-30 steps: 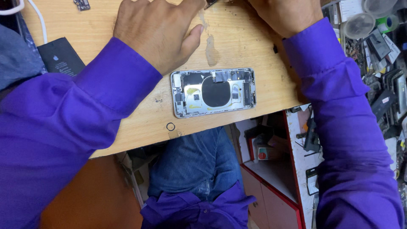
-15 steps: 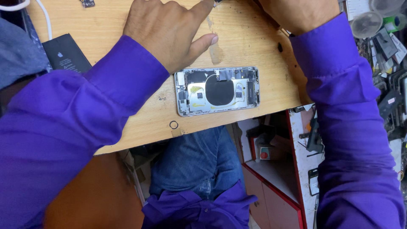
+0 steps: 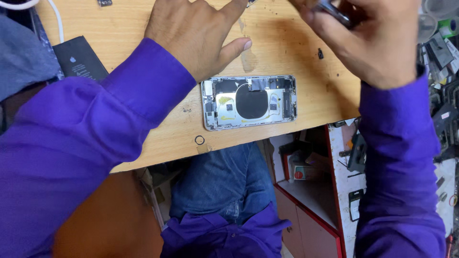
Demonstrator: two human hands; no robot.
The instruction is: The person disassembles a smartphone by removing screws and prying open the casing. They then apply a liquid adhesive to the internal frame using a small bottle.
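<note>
An opened phone housing, with a round black coil in its middle, lies flat near the front edge of the wooden table. My left hand rests on the wood just above and to the left of it, fingers apart. The thumb points toward the housing and the index finger reaches to the top edge of the view. My right hand is above and to the right of the housing, fingers closed on a thin silvery metal tool. Purple sleeves cover both arms.
A black battery and a white cable lie at the table's left. A small ring sits below the housing, a dark speck to its upper right. A red-edged shelf and cluttered parts stand at the right.
My right hand has come down further into view, and the metal tool in it now shows. My left hand stays above the housing with its index finger stretched upward.
</note>
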